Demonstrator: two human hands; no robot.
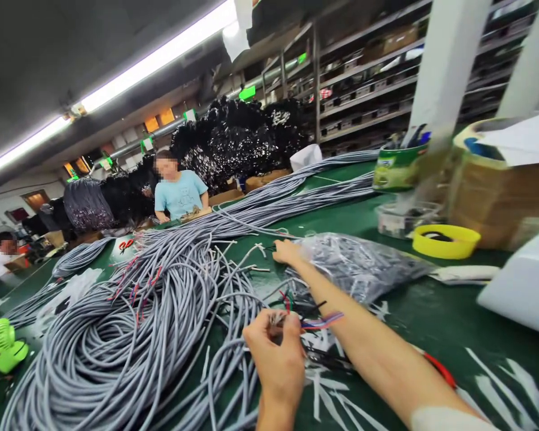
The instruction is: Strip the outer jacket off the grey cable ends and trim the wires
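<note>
My left hand (276, 353) is in the lower middle, fingers and thumb pinched round the stripped end of a grey cable. Thin coloured wires (321, 322), among them red, blue and purple, stick out to the right of the pinch. Stretched forward across the table, my right hand (286, 251) has its fingers bent down and together beside the clear plastic bag (363, 263) of dark small parts. Its fingertips are small and partly hidden, so what they grip cannot be made out. Grey cables (112, 335) lie coiled at the left, and several cut ends point towards my right hand.
A yellow tape roll (446, 240), a green tub (397, 167) of tools and a cardboard box (498, 185) stand at the right. White strips (336, 398) litter the green table (435, 317). A lime-green fan (2, 346) is at the left; a person (182, 194) sits across.
</note>
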